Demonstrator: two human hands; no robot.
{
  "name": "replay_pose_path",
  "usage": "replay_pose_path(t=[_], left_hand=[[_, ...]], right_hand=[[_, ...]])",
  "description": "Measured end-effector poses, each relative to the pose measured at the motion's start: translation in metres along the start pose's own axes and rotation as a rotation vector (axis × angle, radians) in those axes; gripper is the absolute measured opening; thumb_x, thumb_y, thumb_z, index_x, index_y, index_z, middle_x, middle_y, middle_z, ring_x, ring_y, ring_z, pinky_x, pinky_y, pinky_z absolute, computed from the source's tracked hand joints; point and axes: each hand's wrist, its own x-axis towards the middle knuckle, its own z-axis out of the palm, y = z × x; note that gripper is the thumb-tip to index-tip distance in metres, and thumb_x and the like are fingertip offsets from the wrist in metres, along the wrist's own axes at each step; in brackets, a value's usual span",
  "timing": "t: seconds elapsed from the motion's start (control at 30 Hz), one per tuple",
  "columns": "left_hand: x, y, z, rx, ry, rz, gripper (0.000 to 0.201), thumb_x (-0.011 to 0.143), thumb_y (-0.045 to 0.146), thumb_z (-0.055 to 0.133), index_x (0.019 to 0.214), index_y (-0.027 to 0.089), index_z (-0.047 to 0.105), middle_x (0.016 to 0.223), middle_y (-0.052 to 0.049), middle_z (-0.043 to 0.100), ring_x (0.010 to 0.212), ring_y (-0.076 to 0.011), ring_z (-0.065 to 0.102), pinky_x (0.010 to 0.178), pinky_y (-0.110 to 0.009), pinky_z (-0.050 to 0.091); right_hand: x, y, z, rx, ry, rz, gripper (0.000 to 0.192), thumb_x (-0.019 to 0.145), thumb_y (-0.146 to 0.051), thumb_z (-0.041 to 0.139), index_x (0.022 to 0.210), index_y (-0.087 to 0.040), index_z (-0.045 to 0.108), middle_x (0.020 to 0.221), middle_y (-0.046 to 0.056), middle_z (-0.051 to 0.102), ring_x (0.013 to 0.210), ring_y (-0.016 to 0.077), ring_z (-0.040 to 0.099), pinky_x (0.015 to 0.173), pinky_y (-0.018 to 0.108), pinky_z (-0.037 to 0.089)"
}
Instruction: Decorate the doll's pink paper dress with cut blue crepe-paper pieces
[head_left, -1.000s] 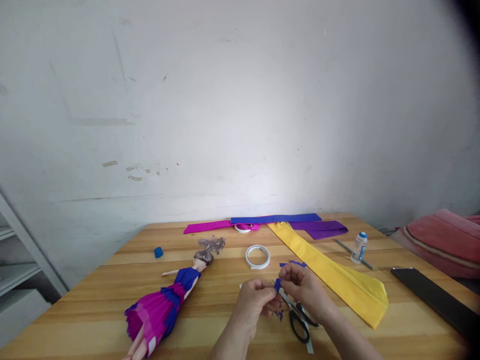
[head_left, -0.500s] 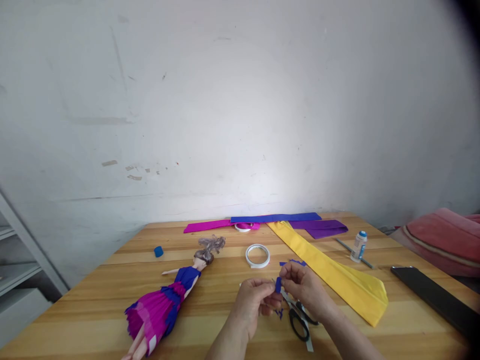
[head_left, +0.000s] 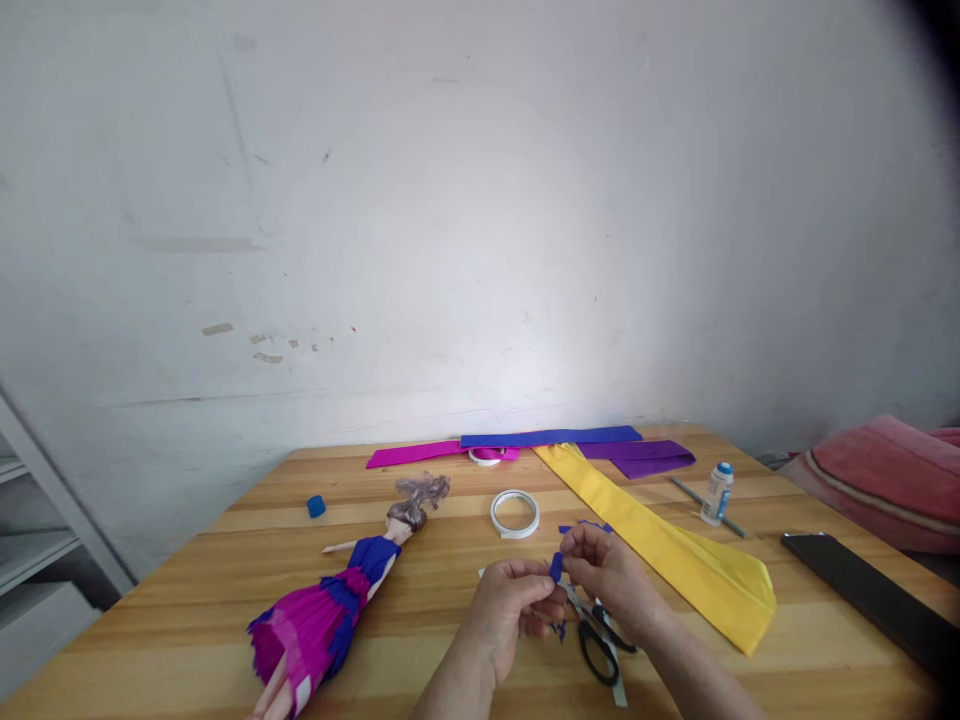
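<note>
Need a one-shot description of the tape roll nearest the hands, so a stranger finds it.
On the wooden table, look between the doll and the long yellow paper. The tape roll lies flat just beyond both hands, alone on bare wood. A second white ring sits farther back on the magenta paper.

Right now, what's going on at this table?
A person sits at a wooden table, and both hands pinch a small blue paper piece between them: left hand, right hand. Black-handled scissors lie on the table just below the hands. To the left lies a doll in a blue and magenta paper dress. A roll of tape sits beyond the hands, a long yellow paper sheet to the right, and a small glue bottle past it.
</note>
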Motion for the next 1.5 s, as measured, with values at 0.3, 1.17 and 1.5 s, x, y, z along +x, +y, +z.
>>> replay_pose_path(t=[0.3,1.17,1.5], left_hand=[[0.0028,-0.0038,-0.0013,0.017,0.008,0.016,0.024,0.059,0.025,0.067,0.076,0.008,0.066,0.069,-0.009,0.069,0.055,-0.0131,0.06,0.041,-0.017,0.035],[0.0056,-0.0054,-0.0028,0.013,0.034,0.013,0.025,0.062,0.027,0.065,0.078,0.008,0.065,0.07,-0.01,0.069,0.055,-0.013,0.061,0.042,-0.017,0.035],[0.0036,-0.0028,-0.0014,-0.004,0.022,0.024,0.02,0.063,0.025,0.062,0.074,0.008,0.064,0.066,-0.01,0.069,0.053,-0.0121,0.06,0.042,-0.017,0.034]], right_hand=[[0.0006,0.004,-0.0005,0.035,-0.012,-0.001,0.014,0.065,-0.024,0.06,0.072,-0.018,0.05,0.057,-0.006,0.047,0.048,0.007,0.038,0.043,0.019,0.027],[0.0005,0.0064,0.0008,-0.015,0.002,-0.051,0.01,0.067,-0.02,0.059,0.072,-0.017,0.051,0.059,-0.005,0.048,0.052,0.0076,0.04,0.048,0.019,0.03],[0.001,0.008,0.0008,-0.108,0.009,-0.1,0.006,0.068,-0.017,0.056,0.072,-0.016,0.051,0.061,-0.004,0.049,0.056,0.0095,0.044,0.052,0.02,0.033]])
